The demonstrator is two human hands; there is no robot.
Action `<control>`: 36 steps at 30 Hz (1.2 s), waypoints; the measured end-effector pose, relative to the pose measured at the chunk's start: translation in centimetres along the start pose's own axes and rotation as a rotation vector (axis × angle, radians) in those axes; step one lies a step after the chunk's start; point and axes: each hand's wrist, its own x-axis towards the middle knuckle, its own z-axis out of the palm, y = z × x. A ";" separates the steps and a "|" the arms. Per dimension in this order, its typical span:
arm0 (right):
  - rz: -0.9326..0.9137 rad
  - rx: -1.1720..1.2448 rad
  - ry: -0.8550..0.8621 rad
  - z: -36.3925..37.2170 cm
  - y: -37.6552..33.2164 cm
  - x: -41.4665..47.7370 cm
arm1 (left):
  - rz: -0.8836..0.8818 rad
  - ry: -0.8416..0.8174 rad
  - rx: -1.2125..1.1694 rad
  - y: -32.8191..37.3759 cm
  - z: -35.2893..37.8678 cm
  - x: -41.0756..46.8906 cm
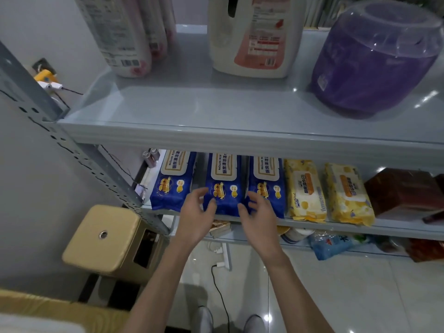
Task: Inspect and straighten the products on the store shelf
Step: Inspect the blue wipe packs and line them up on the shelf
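Nearest the camera, two bare forearms are stretched forward. The left hand (195, 213) and the right hand (258, 212) are held wide, with fingers loosely curved and palms turned toward each other, and nothing is gripped in either. They are set on either side of the front end of the middle blue plastic wet-wipe pack with a white label flap (223, 186). It lies flat on the grey metal middle shelf (336, 224), its short end at the front lip. Whether the thumbs touch the wrapper cannot be told.

The step in hand is judged to be the squaring of this pack. It is best taken lightly by its two long sides near the front corners, since the soft wrapper would likely buckle if squeezed. It should be slid rather than lifted, and turned until it runs parallel with the left blue pack (171, 186) and the right blue pack (266, 181). Its front end should be brought level with theirs. The gap on its left looks wider, so a small leftward shift may be wanted, without the neighbours being nudged.

Further right, two yellow wipe packs (305, 188) are laid alongside. Beyond, on the grey upper shelf (216, 111), a white plastic jug (254, 32) and a purple lidded tub (370, 58) are stood.
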 end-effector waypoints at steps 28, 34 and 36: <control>0.280 -0.030 -0.159 5.3 -1.0 8.0 | -0.261 -0.192 -0.137 -2.1 1.8 7.8; 0.244 0.013 -0.141 4.5 -1.6 4.8 | -0.030 -0.194 0.064 -1.7 -0.3 4.6; 0.227 0.054 -0.123 4.2 -1.8 3.0 | 0.001 -0.209 0.066 -1.9 -1.0 3.1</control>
